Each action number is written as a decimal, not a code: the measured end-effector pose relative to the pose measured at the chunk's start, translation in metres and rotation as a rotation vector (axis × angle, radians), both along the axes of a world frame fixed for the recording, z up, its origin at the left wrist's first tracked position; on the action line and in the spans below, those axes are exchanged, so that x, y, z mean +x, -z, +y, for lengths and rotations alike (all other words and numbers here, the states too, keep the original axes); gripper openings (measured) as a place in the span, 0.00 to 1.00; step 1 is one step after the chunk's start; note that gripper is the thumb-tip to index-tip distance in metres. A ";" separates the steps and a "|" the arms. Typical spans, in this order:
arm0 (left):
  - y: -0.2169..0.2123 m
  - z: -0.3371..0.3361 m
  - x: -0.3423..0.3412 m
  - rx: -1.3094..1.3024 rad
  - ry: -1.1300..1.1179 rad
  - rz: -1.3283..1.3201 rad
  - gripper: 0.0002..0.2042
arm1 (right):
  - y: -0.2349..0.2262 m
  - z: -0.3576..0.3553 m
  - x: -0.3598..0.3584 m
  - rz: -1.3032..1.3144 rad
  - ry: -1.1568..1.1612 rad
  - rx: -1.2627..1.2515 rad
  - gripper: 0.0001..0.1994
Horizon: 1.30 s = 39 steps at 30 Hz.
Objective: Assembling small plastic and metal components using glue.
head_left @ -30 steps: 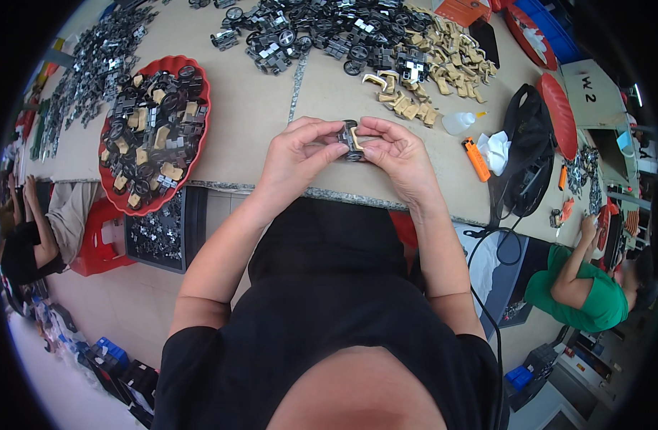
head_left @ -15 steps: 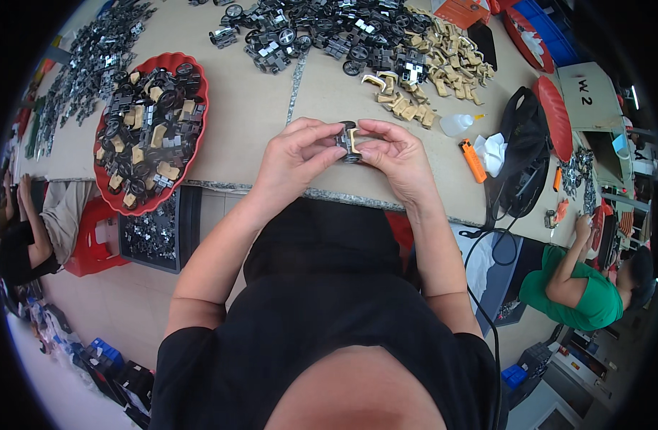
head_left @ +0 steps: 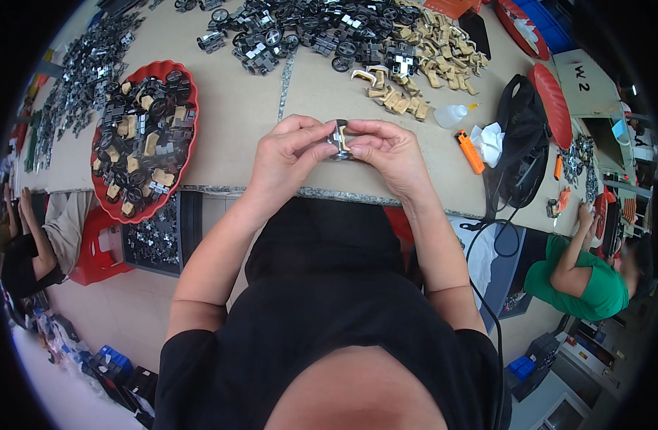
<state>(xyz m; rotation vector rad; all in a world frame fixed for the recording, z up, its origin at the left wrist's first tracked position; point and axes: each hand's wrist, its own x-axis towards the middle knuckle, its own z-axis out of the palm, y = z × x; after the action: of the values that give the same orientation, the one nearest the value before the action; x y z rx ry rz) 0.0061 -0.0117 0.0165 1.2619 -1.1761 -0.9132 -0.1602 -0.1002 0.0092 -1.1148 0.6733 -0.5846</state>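
In front of my body, over the table's near edge, my left hand (head_left: 286,156) pinches a small dark wheeled toy-vehicle part (head_left: 336,142) between thumb and fingers. My right hand (head_left: 392,152) is closed on a tan bracket-shaped plastic piece (head_left: 345,137), which lies against the right side of the dark part. My fingertips hide much of both pieces, so I cannot tell whether they are locked together. To the left, a red scalloped tray (head_left: 194,136) holds several dark wheeled parts with tan pieces on them.
Beyond my hands lie a heap of dark wheeled parts (head_left: 307,32) and a pile of tan pieces (head_left: 447,57). At right are a squeeze bottle (head_left: 450,115), an orange tool (head_left: 470,152), crumpled tissue (head_left: 488,143) and a black bag (head_left: 519,143). Two people sit at the sides, one in green (head_left: 583,276).
Both hands have shifted slightly left and the held pieces have turned a little. The tan piece appears closer against the dark part. The whole view has shifted slightly.
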 end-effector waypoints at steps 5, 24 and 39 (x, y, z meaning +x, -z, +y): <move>0.010 -0.004 -0.006 -0.020 -0.080 0.172 0.13 | 0.007 0.000 0.002 0.008 -0.030 -0.220 0.15; -0.020 -0.010 0.020 -0.137 0.215 -0.717 0.12 | 0.003 0.009 0.005 0.091 -0.039 -0.712 0.12; -0.013 -0.008 0.027 -0.316 0.353 -0.816 0.13 | 0.006 0.012 0.003 0.085 -0.133 -0.872 0.15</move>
<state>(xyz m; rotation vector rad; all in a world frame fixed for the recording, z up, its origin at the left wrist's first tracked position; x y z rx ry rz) 0.0336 -0.0200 0.0298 1.2068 -2.1431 -0.4052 -0.1571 -0.0886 0.0034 -1.9875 0.4019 -0.7413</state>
